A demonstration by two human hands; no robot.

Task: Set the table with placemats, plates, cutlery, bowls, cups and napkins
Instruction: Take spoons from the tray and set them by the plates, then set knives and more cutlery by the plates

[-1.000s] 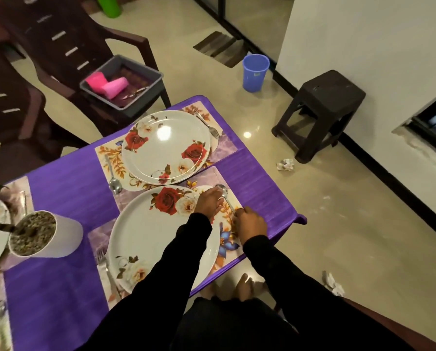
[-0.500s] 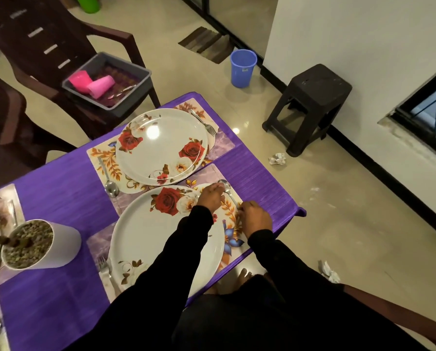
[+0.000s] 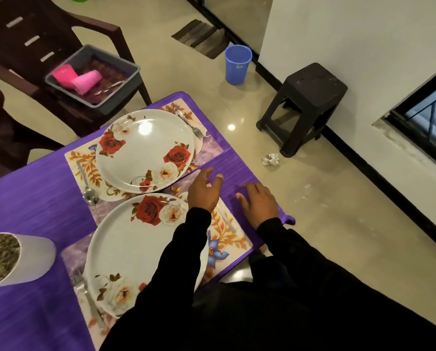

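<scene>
Hands first: left hand (image 3: 203, 192) hovers with fingers spread and empty, right hand (image 3: 260, 204) lies flat, fingers straight, on the purple table (image 3: 34, 211). Between them, one blurred utensil (image 3: 225, 219) on the near placemat (image 3: 233, 240). Two floral plates (image 3: 125, 252) (image 3: 146, 150), two placemats, one spoon (image 3: 89, 192), two forks (image 3: 190, 124) (image 3: 85, 292). Two pink cups (image 3: 77, 78) sit in the grey tray (image 3: 120, 93).

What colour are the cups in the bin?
Pink cups, in the grey bin; head view.

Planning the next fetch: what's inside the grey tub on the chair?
The grey tub holds two pink cups lying on their sides and some metal cutlery beside them, on a dark patterned layer. Its near wall hides anything against that side.
</scene>
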